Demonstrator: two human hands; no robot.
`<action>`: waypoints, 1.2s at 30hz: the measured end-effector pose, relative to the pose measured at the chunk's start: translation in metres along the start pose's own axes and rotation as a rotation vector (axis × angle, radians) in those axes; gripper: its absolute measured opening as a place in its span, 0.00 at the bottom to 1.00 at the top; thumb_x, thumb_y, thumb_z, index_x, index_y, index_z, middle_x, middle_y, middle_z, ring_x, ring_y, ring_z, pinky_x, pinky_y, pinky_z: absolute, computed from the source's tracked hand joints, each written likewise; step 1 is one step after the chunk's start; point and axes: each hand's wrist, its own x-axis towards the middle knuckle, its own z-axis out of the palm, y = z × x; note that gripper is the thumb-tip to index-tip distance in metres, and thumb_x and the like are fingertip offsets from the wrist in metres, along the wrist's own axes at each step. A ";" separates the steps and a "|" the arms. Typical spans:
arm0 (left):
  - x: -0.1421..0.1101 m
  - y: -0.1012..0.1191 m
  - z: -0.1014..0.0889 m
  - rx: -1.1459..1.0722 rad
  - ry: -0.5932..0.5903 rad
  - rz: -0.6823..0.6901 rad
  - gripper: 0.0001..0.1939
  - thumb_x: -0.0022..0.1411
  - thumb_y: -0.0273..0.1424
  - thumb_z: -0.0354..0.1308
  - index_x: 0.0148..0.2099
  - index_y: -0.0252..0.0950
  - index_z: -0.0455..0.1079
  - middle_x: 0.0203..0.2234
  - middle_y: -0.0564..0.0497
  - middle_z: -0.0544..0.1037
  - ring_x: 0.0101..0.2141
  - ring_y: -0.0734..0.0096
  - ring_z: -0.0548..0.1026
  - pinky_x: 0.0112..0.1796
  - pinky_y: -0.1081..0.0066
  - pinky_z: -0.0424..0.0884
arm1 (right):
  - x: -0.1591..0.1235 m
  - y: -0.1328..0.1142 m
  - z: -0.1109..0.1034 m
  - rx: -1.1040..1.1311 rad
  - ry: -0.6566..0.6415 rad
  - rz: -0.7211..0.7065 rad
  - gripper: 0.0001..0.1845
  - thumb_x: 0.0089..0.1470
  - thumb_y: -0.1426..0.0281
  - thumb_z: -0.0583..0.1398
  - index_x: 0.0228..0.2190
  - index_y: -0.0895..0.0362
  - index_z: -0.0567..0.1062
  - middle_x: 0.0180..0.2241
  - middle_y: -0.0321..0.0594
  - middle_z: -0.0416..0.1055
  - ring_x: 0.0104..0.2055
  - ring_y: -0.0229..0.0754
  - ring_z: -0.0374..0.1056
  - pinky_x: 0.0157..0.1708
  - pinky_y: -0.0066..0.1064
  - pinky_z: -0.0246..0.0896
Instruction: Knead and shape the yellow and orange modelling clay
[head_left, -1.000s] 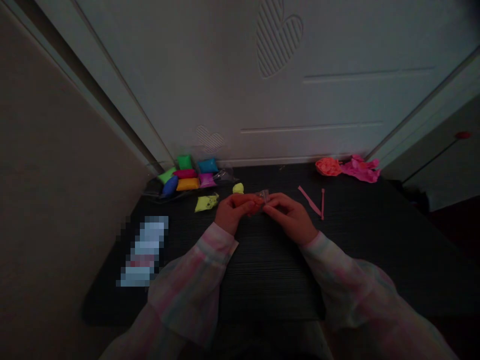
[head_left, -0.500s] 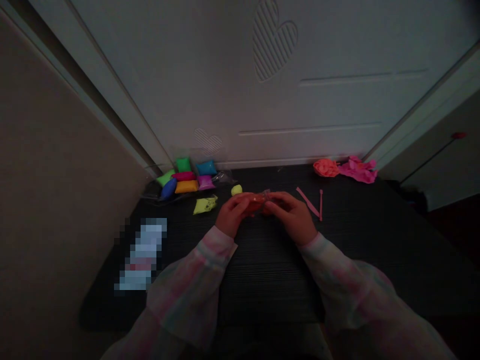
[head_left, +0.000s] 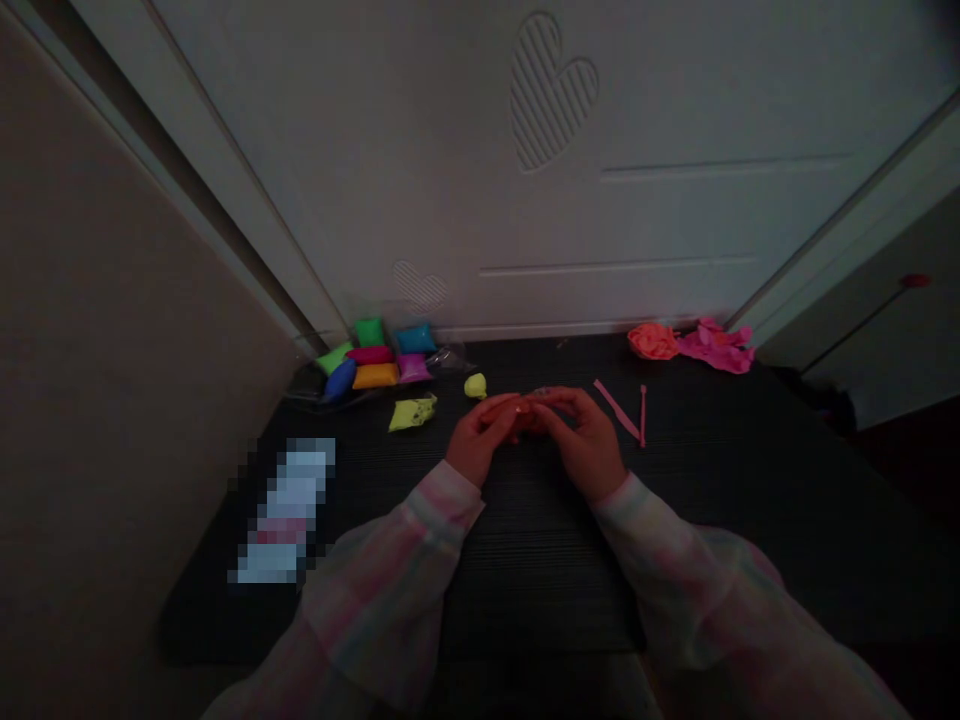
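Observation:
Both hands are closed on an orange-red clay packet [head_left: 531, 422] in shiny clear wrap, held over the middle of the table. My left hand [head_left: 474, 445] pinches its left side, thumb on the near face. On the right side my right hand [head_left: 590, 450] grips it, with thumb and fingers near the wrapper's edge. Much of the packet is hidden by the fingers. Just beyond my left hand lies a small yellow clay lump [head_left: 475, 385], and left of that a yellow packet [head_left: 412, 413]. Two pink modelling tools, a flat one [head_left: 616, 408] and a thin one [head_left: 643, 416], lie right of my right hand.
Several coloured clay packets [head_left: 375, 375] lie in clear plastic at the back left of the dark table [head_left: 540, 560]. A blurred-out bright rectangle [head_left: 285, 510] is at the left. An orange clay piece [head_left: 652, 341] and a pink one [head_left: 718, 347] sit by the white door [head_left: 450, 140].
My hands have come closer together around the packet, the left moving right. The clear wrapper end between them now shows less. The view has shifted slightly.

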 end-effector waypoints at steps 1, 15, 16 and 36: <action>0.000 0.000 0.000 -0.018 -0.003 -0.011 0.15 0.46 0.33 0.53 0.39 0.36 0.64 0.34 0.49 0.71 0.32 0.72 0.69 0.26 0.75 0.62 | 0.000 0.001 0.000 -0.003 0.001 -0.006 0.09 0.41 0.65 0.55 0.27 0.57 0.66 0.35 0.41 0.66 0.36 0.40 0.63 0.35 0.35 0.59; -0.003 0.003 0.004 -0.152 -0.019 -0.105 0.13 0.45 0.33 0.54 0.35 0.34 0.64 0.30 0.49 0.72 0.29 0.73 0.70 0.27 0.75 0.62 | 0.000 0.001 0.002 0.284 -0.147 0.099 0.05 0.43 0.69 0.54 0.26 0.56 0.62 0.26 0.35 0.68 0.30 0.35 0.65 0.32 0.30 0.59; -0.003 0.003 0.004 -0.160 -0.016 -0.104 0.13 0.45 0.33 0.54 0.35 0.34 0.65 0.30 0.49 0.72 0.29 0.73 0.70 0.26 0.75 0.62 | 0.000 0.000 0.002 0.286 -0.152 0.101 0.05 0.43 0.69 0.54 0.26 0.56 0.62 0.25 0.34 0.68 0.30 0.35 0.65 0.32 0.30 0.59; -0.003 0.005 0.005 -0.274 0.019 -0.197 0.12 0.44 0.32 0.55 0.33 0.33 0.65 0.27 0.50 0.72 0.28 0.73 0.70 0.26 0.74 0.64 | -0.002 0.001 0.005 0.256 -0.138 0.048 0.05 0.44 0.68 0.54 0.26 0.54 0.60 0.22 0.32 0.67 0.32 0.37 0.65 0.37 0.33 0.56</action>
